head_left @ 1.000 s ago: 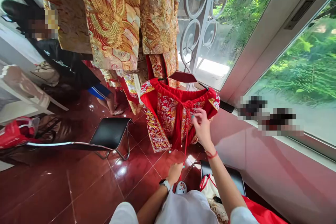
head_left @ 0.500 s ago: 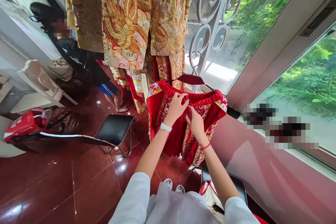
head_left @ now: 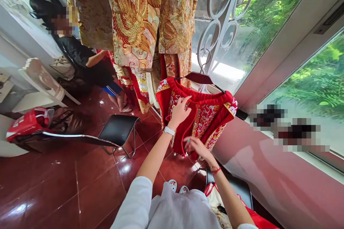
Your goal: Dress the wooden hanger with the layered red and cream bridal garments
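Note:
A red skirt with an elastic waist and gold and white embroidered panels hangs in front of me on a dark hanger. My left hand lies against its upper front just below the waistband, fingers stretched and apart. Lower down, at the skirt's front opening, is my right hand, its fingers loosely curled, apart and slightly blurred. A thin red cord curves down beside those fingertips; whether they touch it I cannot tell.
Gold embroidered garments hang behind the skirt. A black chair stands at left, another chair with a bag at lower right. At far left a person in black reaches toward red cloth. A window is at right.
My right hand has dropped from the waistband to the lower front of the skirt. My left hand has stayed near the waist, its fingers straighter. The other person's arm now reaches out.

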Motion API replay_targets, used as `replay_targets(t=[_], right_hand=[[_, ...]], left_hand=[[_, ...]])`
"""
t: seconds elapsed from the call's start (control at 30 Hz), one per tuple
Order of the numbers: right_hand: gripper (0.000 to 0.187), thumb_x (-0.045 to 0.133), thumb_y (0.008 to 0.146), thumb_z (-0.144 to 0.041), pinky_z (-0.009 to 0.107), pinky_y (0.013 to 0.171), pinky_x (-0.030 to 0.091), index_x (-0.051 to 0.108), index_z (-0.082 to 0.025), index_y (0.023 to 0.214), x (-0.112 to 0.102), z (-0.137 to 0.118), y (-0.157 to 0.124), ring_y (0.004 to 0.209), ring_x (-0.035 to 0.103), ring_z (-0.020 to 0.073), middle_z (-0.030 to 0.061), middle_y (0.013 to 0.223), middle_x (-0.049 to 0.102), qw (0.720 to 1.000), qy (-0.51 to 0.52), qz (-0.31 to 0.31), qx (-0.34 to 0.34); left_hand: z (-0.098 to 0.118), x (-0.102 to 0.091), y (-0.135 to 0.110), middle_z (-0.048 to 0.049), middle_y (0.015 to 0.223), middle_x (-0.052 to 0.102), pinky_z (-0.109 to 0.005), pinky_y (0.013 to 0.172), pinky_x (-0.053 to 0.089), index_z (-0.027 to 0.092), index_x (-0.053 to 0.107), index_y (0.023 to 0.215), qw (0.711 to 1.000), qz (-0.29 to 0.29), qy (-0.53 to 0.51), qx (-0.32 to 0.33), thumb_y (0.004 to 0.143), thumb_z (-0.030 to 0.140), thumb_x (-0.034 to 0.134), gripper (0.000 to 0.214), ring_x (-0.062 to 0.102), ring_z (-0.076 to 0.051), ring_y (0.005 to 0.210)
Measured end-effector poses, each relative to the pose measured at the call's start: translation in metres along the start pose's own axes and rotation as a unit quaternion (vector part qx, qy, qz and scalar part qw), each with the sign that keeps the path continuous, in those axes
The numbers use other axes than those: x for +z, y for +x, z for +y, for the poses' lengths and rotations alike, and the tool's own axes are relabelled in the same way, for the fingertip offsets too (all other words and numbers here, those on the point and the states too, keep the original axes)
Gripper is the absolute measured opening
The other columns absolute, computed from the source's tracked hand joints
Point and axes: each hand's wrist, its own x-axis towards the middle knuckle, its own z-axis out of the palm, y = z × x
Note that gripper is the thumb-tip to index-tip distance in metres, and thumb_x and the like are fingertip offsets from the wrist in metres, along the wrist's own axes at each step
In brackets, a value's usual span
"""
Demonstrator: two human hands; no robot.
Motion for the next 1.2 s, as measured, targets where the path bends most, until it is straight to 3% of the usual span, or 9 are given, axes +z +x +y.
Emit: replay_targets(t=[0.17,0.27,0.47,0.7,0.8,0.87,0.97,1.07,1.2], right_hand=[[0.037,0.051,0.088,-0.049,0.032,0.055,0.054,0.063,-0.018,0.103,-0.015,-0.053,0.083,0.056,0.061,0.0167,0.0042,0.075,0.065,0.961,0.094,0.250,-0.069],[0.035,0.054,0.085,-0.052,0.032,0.054,0.052,0.061,-0.018,0.086,-0.023,-0.067,0.109,0.059,0.060,0.0189,0.0075,0.073,0.066,0.940,0.054,0.325,-0.087],[0.044,0.058,0.078,-0.061,0.028,0.057,0.049,0.064,-0.018,0.079,-0.030,-0.035,0.099,0.061,0.057,0.0164,0.0061,0.073,0.068,0.948,0.036,0.295,-0.112],[0.049,0.066,0.061,-0.066,0.031,0.048,0.044,0.060,-0.017,0.060,-0.018,0.034,0.029,0.046,0.049,0.0159,0.0033,0.051,0.056,0.971,0.011,0.238,-0.017],[0.057,0.062,0.070,-0.064,0.038,0.068,0.053,0.067,-0.014,0.098,-0.051,0.008,0.022,0.071,0.060,0.0220,0.0101,0.082,0.067,0.935,-0.026,0.352,-0.036],[0.067,0.061,0.077,-0.058,0.045,0.092,0.049,0.055,-0.015,0.128,-0.078,-0.030,0.038,0.102,0.059,0.0276,0.0165,0.115,0.064,0.828,-0.116,0.542,-0.085],[0.085,0.070,0.072,-0.047,0.060,0.107,0.035,0.042,-0.013,0.145,-0.108,-0.086,0.079,0.130,0.043,0.0395,0.0247,0.145,0.045,0.752,-0.249,0.605,-0.083],[0.049,0.050,0.085,-0.028,0.062,0.101,0.036,0.059,-0.019,0.132,-0.140,-0.112,0.106,0.120,0.051,0.0379,0.0215,0.138,0.053,0.743,-0.273,0.611,-0.022],[0.036,0.036,0.088,-0.023,0.042,0.080,0.045,0.071,-0.012,0.091,-0.196,-0.101,0.099,0.084,0.058,0.0252,0.0167,0.089,0.066,0.822,-0.233,0.518,-0.033]], left_hand=[[0.014,-0.014,0.013,-0.0075,0.116,0.064,-0.029,0.076,0.048,0.025,0.061,0.126,0.989,-0.059,0.133,0.010,0.102,0.026,0.043,0.030,0.067,-0.022,0.095],[0.017,-0.018,0.010,-0.0077,0.112,0.066,-0.029,0.075,0.047,0.023,0.062,0.120,0.989,-0.060,0.136,0.023,0.103,0.023,0.041,0.027,0.067,-0.022,0.096],[0.021,-0.016,-0.005,-0.0052,0.104,0.068,-0.028,0.074,0.045,0.022,0.063,0.108,0.997,-0.023,0.070,0.024,0.100,0.021,0.049,0.016,0.067,-0.020,0.090],[0.018,-0.034,-0.040,-0.0026,0.093,0.063,-0.027,0.074,0.047,0.022,0.061,0.089,0.998,0.061,0.006,0.005,0.092,0.020,0.055,0.006,0.062,-0.017,0.080],[0.022,-0.050,-0.035,-0.0048,0.093,0.059,-0.033,0.085,0.049,0.021,0.057,0.081,0.986,0.158,0.027,-0.047,0.085,0.026,0.064,0.010,0.060,-0.021,0.087],[0.029,-0.056,-0.019,-0.0121,0.111,0.058,-0.044,0.100,0.045,0.020,0.059,0.094,0.962,0.251,0.064,-0.090,0.082,0.031,0.069,0.020,0.056,-0.029,0.111],[0.035,-0.058,0.011,-0.0205,0.140,0.046,-0.057,0.108,0.036,0.017,0.053,0.127,0.939,0.303,0.107,-0.122,0.083,0.021,0.064,0.046,0.035,-0.039,0.140],[0.022,-0.069,0.029,-0.0190,0.136,0.055,-0.058,0.107,0.038,0.018,0.054,0.133,0.956,0.248,0.110,-0.114,0.086,0.005,0.047,0.050,0.044,-0.037,0.136],[-0.012,-0.114,0.039,-0.0127,0.119,0.069,-0.047,0.101,0.049,0.019,0.065,0.120,0.996,0.065,0.006,-0.058,0.079,-0.003,0.040,0.053,0.064,-0.027,0.112]])
